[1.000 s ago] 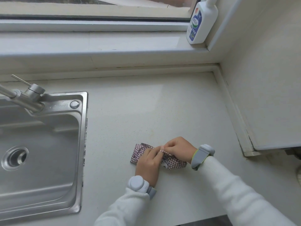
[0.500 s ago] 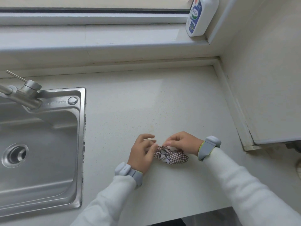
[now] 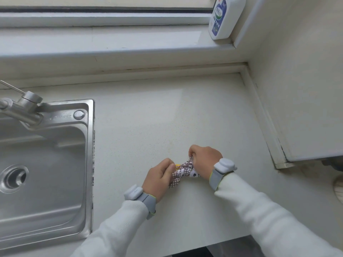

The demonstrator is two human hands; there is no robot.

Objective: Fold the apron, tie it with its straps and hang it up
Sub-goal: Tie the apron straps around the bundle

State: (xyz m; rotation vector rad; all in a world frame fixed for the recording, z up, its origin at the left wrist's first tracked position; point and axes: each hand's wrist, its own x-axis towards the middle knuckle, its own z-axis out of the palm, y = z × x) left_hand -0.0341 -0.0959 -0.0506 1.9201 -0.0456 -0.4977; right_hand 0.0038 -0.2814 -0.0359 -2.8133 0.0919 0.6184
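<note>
Apron (image 3: 181, 173), a small checked bundle with a printed patch, lies bunched on the white counter (image 3: 148, 127) between both hands, near the front edge. Left hand (image 3: 159, 178) is curled closed around the bundle's left end; right hand (image 3: 205, 162) is closed at its right end, fingertips pinching a thin strap (image 3: 190, 160) at the top. Much of the cloth is hidden under the fingers, so the knot cannot be made out. Steel sink (image 3: 87, 164) at left holds nothing visible; a white bottle (image 3: 223, 17), top cut off, stands on the sill.
</note>
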